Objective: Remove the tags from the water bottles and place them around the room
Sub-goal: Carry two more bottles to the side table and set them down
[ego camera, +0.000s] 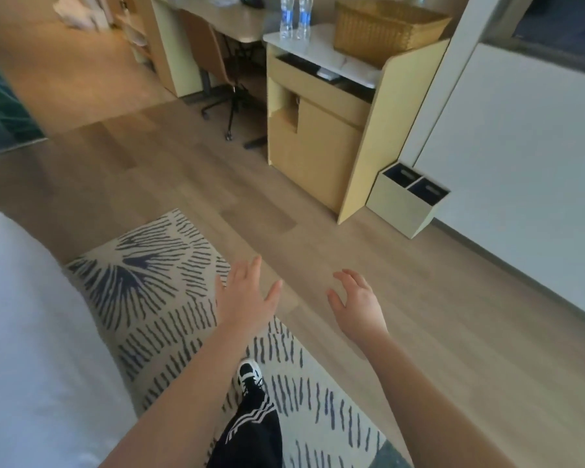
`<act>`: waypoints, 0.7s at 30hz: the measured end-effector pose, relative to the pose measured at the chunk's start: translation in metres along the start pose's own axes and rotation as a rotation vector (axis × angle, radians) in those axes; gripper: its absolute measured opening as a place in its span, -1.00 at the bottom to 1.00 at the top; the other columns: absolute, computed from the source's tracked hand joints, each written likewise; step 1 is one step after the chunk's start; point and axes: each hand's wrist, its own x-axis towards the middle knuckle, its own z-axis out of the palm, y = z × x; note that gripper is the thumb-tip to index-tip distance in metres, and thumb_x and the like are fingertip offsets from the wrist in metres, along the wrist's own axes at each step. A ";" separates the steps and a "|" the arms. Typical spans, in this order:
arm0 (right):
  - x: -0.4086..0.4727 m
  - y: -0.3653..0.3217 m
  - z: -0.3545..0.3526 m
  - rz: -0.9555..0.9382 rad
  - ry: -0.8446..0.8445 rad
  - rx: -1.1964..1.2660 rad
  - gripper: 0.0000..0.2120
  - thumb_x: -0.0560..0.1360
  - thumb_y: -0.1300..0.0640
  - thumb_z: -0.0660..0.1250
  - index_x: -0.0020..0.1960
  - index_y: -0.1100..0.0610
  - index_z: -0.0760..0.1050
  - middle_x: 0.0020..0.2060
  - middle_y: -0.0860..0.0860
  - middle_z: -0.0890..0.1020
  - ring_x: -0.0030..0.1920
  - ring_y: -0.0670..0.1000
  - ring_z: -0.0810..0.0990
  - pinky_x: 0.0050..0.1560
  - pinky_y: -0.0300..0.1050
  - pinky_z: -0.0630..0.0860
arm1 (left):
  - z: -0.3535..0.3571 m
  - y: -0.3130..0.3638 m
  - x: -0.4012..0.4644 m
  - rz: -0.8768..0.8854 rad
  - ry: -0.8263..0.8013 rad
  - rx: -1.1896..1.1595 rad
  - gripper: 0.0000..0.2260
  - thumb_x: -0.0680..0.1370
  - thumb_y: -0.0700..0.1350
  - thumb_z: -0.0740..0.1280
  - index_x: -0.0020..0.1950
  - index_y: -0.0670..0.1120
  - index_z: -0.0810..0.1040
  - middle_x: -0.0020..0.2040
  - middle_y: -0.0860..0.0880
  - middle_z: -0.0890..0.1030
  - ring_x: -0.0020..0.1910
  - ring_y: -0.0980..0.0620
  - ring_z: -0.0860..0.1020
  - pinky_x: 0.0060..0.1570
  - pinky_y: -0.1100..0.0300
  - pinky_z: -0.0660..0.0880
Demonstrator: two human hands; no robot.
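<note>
Our left hand (247, 298) and right hand (358, 305), fingers spread and empty, approach two bottles (295, 16) upright on the tabletop (348, 64), tags seemingly unremoved.

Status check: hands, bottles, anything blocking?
Left hand and right hand open, empty. Two water bottles upright on cabinet top, beside basket. Floor path unobstructed.

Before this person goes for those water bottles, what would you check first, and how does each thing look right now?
1. Left hand free: ok, open and empty.
2. Right hand free: ok, open and empty.
3. Two water bottles upright on the white counter: ok.
4. Bottles within reach: not ok, across the wooden floor.
5. Path clear: ok, bare floor past the patterned rug.
6. Tags on the bottles: cannot tell, too small.
</note>
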 end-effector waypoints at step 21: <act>0.464 -0.146 0.071 -0.034 0.036 0.080 -0.62 0.58 0.02 0.24 0.35 0.13 0.42 0.39 0.06 0.40 0.38 0.10 0.35 0.27 -0.10 0.32 | -0.077 -0.083 0.456 -0.008 0.076 -0.046 -0.35 0.56 0.31 0.06 0.57 0.03 0.09 0.55 -0.03 0.24 0.55 -0.03 0.13 0.47 -0.20 -0.02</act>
